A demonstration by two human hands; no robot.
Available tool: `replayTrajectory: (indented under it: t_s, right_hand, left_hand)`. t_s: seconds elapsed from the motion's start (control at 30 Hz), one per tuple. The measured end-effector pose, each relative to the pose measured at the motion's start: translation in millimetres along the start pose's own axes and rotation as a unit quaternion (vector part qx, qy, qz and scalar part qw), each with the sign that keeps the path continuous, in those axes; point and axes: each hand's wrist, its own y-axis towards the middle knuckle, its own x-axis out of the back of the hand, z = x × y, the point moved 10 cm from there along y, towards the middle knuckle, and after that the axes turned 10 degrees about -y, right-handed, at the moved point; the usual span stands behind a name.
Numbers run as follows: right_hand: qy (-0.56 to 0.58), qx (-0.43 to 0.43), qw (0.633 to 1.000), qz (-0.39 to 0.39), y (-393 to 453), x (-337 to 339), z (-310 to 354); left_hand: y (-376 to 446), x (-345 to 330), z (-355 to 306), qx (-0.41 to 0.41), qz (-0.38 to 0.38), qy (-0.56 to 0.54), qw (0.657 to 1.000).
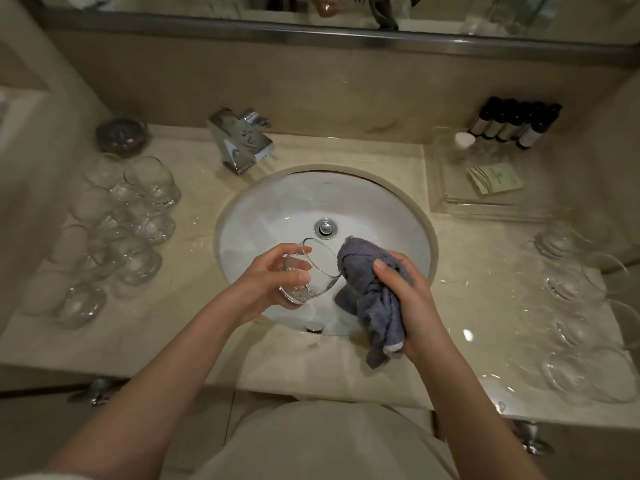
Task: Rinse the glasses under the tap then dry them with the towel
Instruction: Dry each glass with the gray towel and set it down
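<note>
Two bare hands work over the white sink point(263, 216) set into a pale marble bench point(460, 306). The left hand point(273, 282) has its fingers point(298, 278) and thumb curled round a clear glass point(311, 271), which is tilted with its open rim toward the right and its thick base low, held above the near half of the basin. The right hand point(405, 285) grips a bunched grey towel point(367, 292); its fingers are wrapped over the cloth, the upper wad of which sits right at the rim of the glass, while a loose tail with a pale edge hangs down over the near lip of the sink. The drain point(325, 228) shows in the basin beyond the glass. A chrome tap point(242, 140) stands at the far left of the sink, and no water can be seen running from it. On the left of the bench stands a cluster of clear glasses point(138, 216), and behind them a dark round dish point(121, 135). On the right lies another group of glasses point(575, 306). Farther back on the right a clear tray point(450, 199) holds a row of small dark-capped bottles point(512, 126) and a paper sachet point(493, 180). A mirror point(207, 5) runs along the wall above.
</note>
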Motion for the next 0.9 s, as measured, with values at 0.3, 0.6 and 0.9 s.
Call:
replayTrajectory:
  t_s: [0.3,0.6,0.9]
  right_hand:
    - [-0.1,0.062,0.992,0.049,1,-19,9]
    - [-0.154,0.041,0.986,0.045,1,-41,-16]
    - [-0.074,0.029,0.993,0.092,0,-60,-19]
  left_hand:
    - [-5,13,-4,-0.003,-0.037,0.0,0.999]
    - [-2,13,-31,-0.123,-0.092,-0.049,0.987]
    - [-3,0,-43,-0.164,-0.087,-0.052,0.981]
